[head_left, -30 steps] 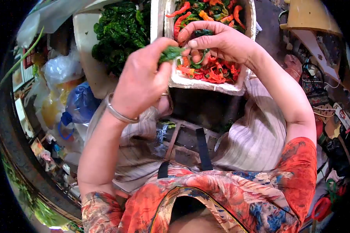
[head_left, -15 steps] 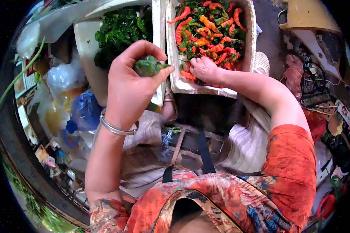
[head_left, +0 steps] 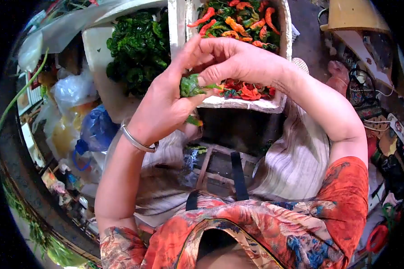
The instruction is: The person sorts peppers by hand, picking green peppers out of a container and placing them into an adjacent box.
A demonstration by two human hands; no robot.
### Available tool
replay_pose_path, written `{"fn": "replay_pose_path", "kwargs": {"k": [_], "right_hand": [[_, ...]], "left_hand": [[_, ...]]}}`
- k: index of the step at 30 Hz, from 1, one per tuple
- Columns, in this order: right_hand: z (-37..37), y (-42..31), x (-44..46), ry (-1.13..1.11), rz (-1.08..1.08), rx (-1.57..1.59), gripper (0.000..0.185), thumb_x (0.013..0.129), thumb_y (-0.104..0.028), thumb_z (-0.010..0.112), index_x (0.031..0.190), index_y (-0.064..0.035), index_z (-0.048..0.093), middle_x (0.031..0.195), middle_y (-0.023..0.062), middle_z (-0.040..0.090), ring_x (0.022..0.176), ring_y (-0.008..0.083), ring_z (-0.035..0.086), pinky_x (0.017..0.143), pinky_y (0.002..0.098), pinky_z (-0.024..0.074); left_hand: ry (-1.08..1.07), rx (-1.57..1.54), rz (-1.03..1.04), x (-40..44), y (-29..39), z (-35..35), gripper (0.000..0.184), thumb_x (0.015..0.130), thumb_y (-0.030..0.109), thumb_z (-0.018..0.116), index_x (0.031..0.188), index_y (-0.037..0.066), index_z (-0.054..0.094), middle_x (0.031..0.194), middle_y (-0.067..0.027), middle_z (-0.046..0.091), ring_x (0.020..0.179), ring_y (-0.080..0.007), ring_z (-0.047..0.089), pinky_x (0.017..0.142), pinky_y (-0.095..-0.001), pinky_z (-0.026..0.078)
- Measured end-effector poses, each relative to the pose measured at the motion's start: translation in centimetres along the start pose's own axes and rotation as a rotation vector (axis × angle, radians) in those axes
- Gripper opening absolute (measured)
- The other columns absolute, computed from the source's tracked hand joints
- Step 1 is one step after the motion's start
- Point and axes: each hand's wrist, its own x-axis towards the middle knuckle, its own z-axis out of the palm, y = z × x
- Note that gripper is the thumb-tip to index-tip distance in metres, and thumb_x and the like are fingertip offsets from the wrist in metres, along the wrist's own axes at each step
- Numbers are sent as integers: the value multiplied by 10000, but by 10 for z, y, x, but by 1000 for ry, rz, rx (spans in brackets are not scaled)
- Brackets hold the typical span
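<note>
My left hand (head_left: 159, 101), with a silver bangle (head_left: 139, 140) at the wrist, is closed around a green pepper (head_left: 191, 85). My right hand (head_left: 238, 58) meets it, its thumb pressed on the same pepper and its fingers curled over the far side. Both hands are above the near left corner of a white foam box (head_left: 283, 58) of red, orange and green peppers (head_left: 249, 91). Below my left hand shows another pepper with an orange tip (head_left: 194, 121); what supports it I cannot tell.
Dark green peppers (head_left: 137, 49) lie in a second white foam box (head_left: 95, 67) at left. Beside it are clear plastic bags (head_left: 74, 92) and a blue bag (head_left: 98, 127). A yellowish container (head_left: 357, 15) stands at the upper right. Clutter lines both sides.
My right hand has lifted out of the box of red peppers and moved left to my left hand, touching the green pepper. My left hand has shifted slightly right and down.
</note>
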Motion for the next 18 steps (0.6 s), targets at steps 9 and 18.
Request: {"fn": "replay_pose_path", "kwargs": {"k": [9, 18], "right_hand": [[-82, 43, -35, 364, 327, -1354, 522, 862, -402, 634, 1274, -98, 533, 1329, 197, 491, 1218, 369, 472, 971, 450, 428], [-5, 127, -49, 144, 249, -1397, 570, 751, -247, 712, 1261, -103, 503, 1432, 206, 311, 1304, 393, 336, 890, 635, 387]], "left_hand": [[24, -243, -228, 2, 13, -5, 305, 884, 56, 629, 1186, 29, 597, 956, -13, 618, 843, -109, 601, 766, -246, 495], [134, -495, -210, 7, 21, -4, 271, 818, 52, 665, 1076, 36, 586, 853, 1, 559, 688, -94, 566, 657, -236, 457]]}}
